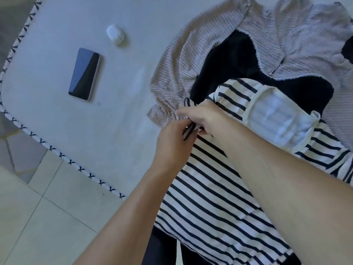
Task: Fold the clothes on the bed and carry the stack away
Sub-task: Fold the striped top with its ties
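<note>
Head view, single entry. Bed [57, 77]: pale grey cover with a white edge trimmed in dark stitching, tiled floor [34, 217] beside it.

Striped top [219, 188]: white with dark navy stripes, lying at the near right of the bed, its white collar band [277, 119] uppermost. It lies partly over a dark garment [229, 73], which in turn lies on a pale pink knit cardigan [191, 60] spread further back. None of the three looks folded yet.

Left hand [175, 140]: fingers curled, pinching a bunched edge of the striped top. Right hand [202, 116]: fingers curled on the same bunched edge, just beside the left; the two hands touch or nearly touch.

Other items: a dark phone [85, 73] and a small white earbud case [115, 34], well apart from the clothes on the bare left part of the bed.

Handling, as judged: the striped top is light, soft and limp, not fragile; it will sag and crease where unsupported. Best taken at seams, shoulders or hem corners and smoothed flat before each fold. The open knit probably snags and stretches, so lift it by broad handfuls.
</note>
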